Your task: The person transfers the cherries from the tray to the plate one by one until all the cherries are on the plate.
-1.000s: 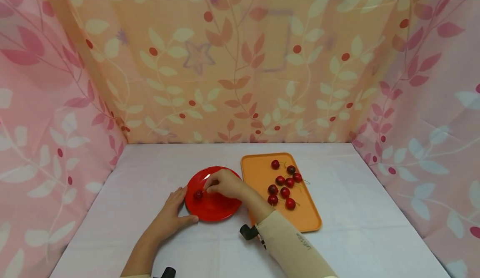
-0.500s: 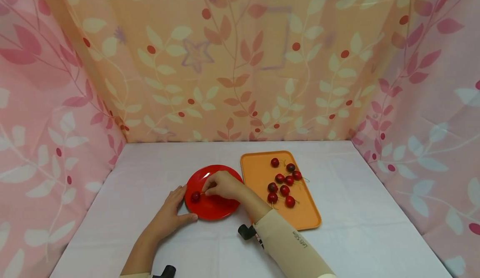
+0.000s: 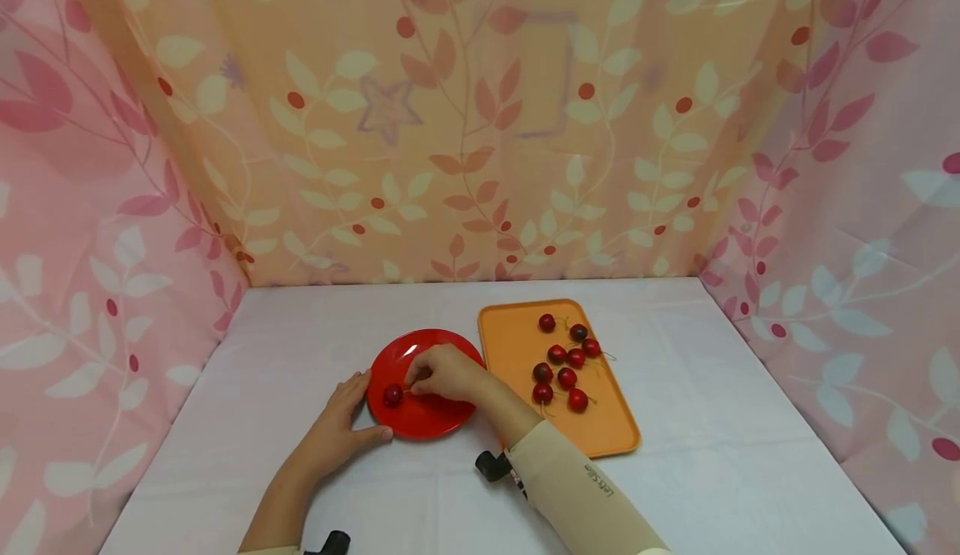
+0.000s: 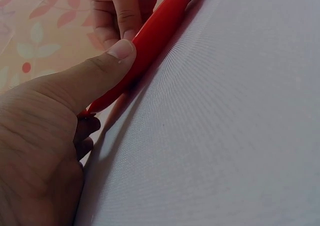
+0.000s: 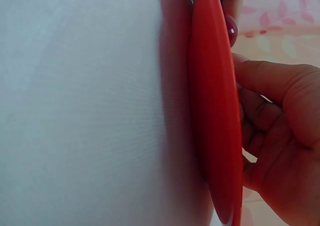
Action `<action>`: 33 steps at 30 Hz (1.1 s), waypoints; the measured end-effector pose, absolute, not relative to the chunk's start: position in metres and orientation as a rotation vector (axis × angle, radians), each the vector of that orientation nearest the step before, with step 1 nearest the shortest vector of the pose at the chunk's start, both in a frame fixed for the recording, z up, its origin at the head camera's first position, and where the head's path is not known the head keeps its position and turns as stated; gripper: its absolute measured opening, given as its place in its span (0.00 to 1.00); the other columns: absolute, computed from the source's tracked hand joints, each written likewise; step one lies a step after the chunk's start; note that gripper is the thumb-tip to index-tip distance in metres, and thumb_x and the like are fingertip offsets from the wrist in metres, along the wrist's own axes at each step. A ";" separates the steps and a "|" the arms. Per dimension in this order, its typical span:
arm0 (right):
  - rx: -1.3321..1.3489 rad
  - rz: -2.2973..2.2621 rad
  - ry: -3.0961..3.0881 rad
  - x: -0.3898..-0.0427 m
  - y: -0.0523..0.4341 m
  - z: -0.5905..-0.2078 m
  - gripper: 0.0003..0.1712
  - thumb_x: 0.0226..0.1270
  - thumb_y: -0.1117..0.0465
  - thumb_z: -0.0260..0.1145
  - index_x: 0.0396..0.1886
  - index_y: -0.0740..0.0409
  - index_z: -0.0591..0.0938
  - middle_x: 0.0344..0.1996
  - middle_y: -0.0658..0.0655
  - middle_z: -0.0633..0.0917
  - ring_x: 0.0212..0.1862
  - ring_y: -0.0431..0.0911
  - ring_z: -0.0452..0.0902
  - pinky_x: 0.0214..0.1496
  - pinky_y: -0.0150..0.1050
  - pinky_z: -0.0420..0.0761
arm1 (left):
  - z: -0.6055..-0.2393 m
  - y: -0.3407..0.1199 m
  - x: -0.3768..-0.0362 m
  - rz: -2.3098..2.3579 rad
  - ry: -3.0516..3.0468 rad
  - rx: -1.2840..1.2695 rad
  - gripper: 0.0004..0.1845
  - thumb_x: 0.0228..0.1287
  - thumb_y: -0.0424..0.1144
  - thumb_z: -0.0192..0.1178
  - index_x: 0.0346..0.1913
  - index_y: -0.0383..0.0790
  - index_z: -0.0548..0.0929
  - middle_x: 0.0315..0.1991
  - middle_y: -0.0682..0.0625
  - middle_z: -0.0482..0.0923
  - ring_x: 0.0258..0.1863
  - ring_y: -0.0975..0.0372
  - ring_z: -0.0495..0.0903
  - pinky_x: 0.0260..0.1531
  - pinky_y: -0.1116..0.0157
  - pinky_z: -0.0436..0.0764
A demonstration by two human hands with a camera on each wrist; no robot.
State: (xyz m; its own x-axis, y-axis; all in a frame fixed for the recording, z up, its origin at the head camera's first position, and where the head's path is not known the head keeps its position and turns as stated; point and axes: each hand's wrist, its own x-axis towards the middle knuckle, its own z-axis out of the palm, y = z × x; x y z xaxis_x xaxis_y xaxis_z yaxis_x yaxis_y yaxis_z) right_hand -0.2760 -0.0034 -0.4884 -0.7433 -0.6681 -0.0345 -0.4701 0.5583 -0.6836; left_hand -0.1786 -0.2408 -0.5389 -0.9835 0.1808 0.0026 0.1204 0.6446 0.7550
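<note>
A dark red cherry (image 3: 392,395) lies on the left part of a glossy red plate (image 3: 431,427). My right hand (image 3: 444,372) reaches over the plate, thumb and forefinger pinching the cherry by its thin stem. My left hand (image 3: 341,423) rests against the plate's left side, its straight thumb touching the near rim and its fingers extended along the left rim. In the left wrist view, the thumb (image 4: 102,73) lies against the red rim. Seen edge-on in the right wrist view, the plate (image 5: 212,101) hides part of the right hand's fingers.
An orange rectangular tray (image 3: 517,322) stands right of the plate, partly under the right forearm. Several stemmed cherries (image 3: 567,377) lie on it. White cloth (image 3: 720,422) covers the table, with leaf-patterned curtains (image 3: 480,122) at the back and sides.
The cherry has shifted slightly left and down on the plate as the right hand holds its stem. The left hand stays at the rim. The head view has tilted and shifted a little.
</note>
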 end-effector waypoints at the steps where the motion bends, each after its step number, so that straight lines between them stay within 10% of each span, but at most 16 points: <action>1: -0.944 -0.970 2.505 -0.276 -0.003 -0.488 0.06 0.66 0.58 0.75 0.40 0.43 0.91 0.32 0.36 0.87 0.39 0.33 0.80 0.45 0.26 0.82 | -0.539 -0.241 -0.179 1.270 2.781 0.255 0.58 0.52 0.62 0.75 0.82 0.52 0.56 0.82 0.46 0.55 0.82 0.44 0.44 0.74 0.33 0.50; 33: -0.914 -1.007 2.645 -0.271 0.069 -0.413 0.09 0.71 0.57 0.71 0.47 0.50 0.90 0.40 0.39 0.87 0.51 0.48 0.78 0.52 0.38 0.82 | -0.539 -0.240 -0.179 1.240 2.765 0.192 0.60 0.50 0.63 0.76 0.83 0.54 0.54 0.82 0.46 0.52 0.82 0.44 0.42 0.73 0.35 0.52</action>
